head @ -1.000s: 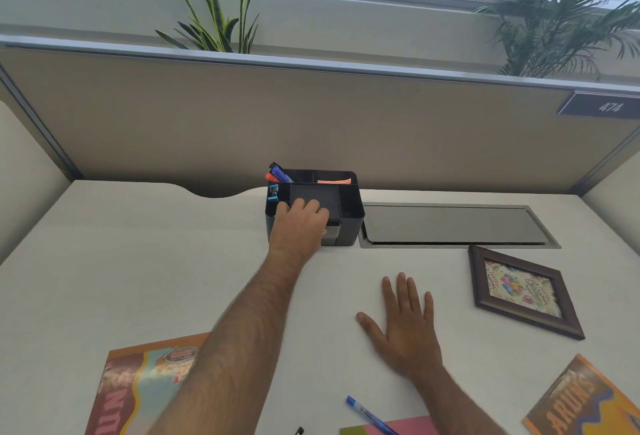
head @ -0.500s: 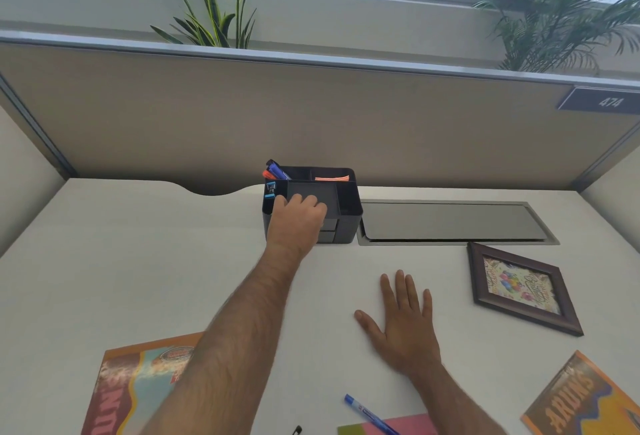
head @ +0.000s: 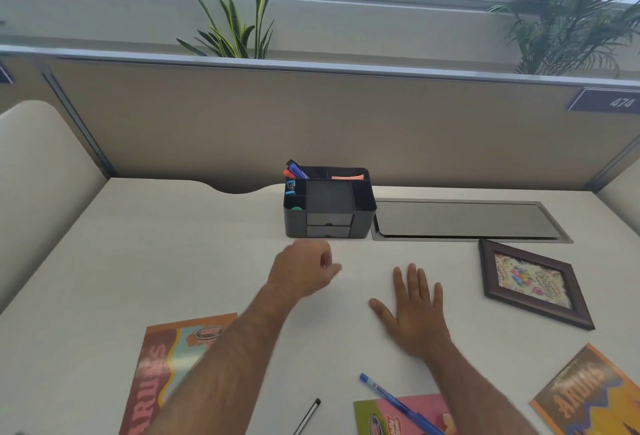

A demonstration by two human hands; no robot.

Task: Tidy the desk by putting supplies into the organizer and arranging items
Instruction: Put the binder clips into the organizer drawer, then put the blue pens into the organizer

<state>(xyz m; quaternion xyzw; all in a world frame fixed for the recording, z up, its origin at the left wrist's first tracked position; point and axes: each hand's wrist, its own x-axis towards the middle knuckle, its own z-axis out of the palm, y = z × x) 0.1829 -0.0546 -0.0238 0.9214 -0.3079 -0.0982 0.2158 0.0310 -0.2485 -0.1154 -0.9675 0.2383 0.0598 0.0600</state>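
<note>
My left hand (head: 304, 272) hangs loosely curled and empty, just near of the organizer (head: 329, 204). My right hand (head: 414, 313) lies flat and spread on the counter (head: 156, 261), holding nothing.

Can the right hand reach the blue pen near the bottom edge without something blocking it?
Probably yes. The right hand lies flat and empty on the desk, and the blue pen lies just nearer the person, partly on a pink booklet. Nothing stands between them; the hand only needs to draw back.

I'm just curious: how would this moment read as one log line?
left hand: curled, empty, near organizer | right hand: flat on desk | blue pen: loose
</note>
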